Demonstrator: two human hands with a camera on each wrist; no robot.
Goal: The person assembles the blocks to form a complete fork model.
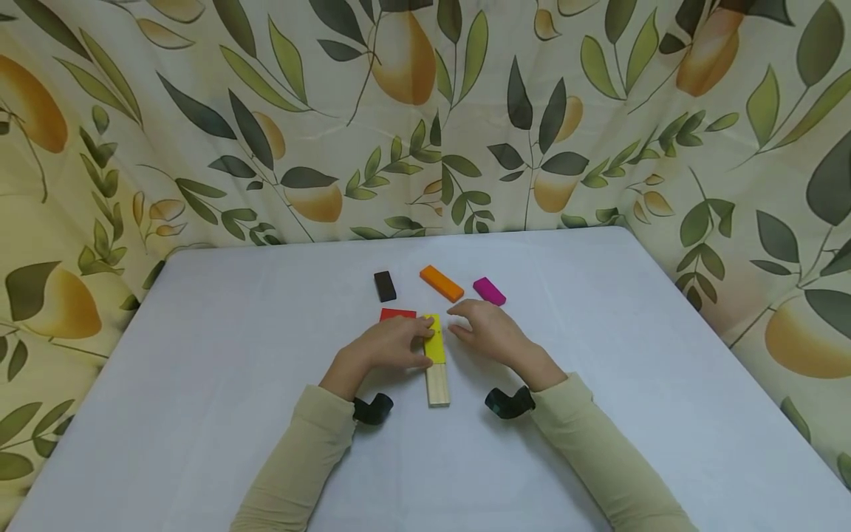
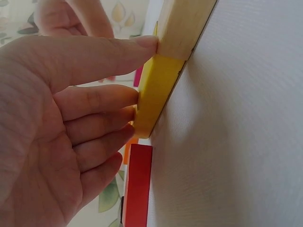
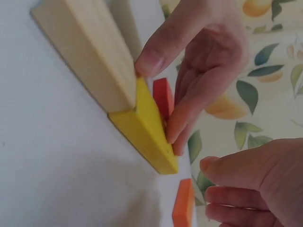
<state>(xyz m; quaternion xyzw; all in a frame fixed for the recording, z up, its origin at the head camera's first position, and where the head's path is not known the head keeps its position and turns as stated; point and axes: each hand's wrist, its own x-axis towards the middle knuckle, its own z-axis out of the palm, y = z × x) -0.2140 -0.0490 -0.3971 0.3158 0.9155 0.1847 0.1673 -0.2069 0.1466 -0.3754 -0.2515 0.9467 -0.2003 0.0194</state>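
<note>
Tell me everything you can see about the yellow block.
The yellow block is a straight-edged, oblong piece with a smooth coloured surface, perhaps painted wood, and small dark specks. It lies flat on the white-covered table, its long side pointing away from the person. Its near end meets the plain wooden block, in line with it. The left hand touches it with its fingertips; the right hand is apart from it.

Roughly midway between the side edges of the table, a front block and a rear block lie end to end. Left of the rear block is a third block; nearer the far edge, left to right: fourth block, fifth block, sixth block.
</note>
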